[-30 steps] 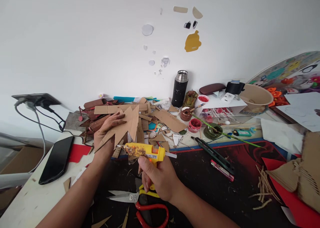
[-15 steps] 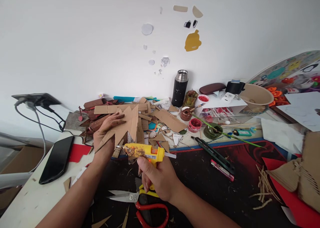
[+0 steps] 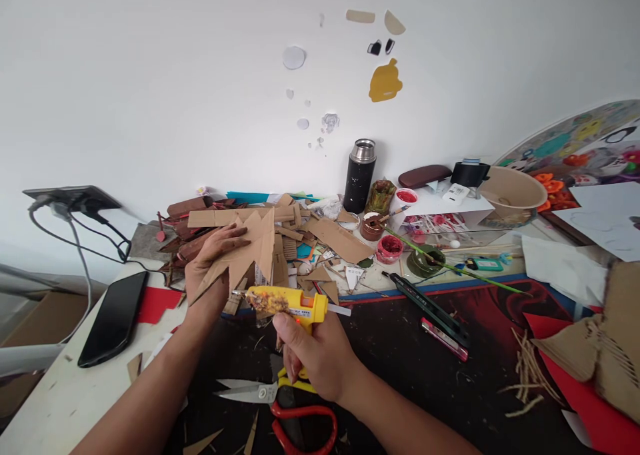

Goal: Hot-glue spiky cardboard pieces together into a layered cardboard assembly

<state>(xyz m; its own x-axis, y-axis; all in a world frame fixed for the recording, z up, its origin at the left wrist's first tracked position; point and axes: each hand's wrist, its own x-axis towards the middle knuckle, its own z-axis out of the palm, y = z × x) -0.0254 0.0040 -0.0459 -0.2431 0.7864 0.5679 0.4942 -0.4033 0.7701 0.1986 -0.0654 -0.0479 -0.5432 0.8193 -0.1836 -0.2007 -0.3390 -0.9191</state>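
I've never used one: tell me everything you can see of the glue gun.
The glue gun is yellow and looks plastic, with brown crust on its front, a small printed label and, below it, a red glow. A pale stick pokes from its back. The right grip holds it roughly level over the mat, its metal-looking nozzle pointing left near the jagged cardboard; whether they touch, I cannot tell.

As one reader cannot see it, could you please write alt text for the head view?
The right hand holds a yellow glue gun near a jagged cardboard piece in the left hand; scissors lie in front, cardboard scraps and paint pots behind.
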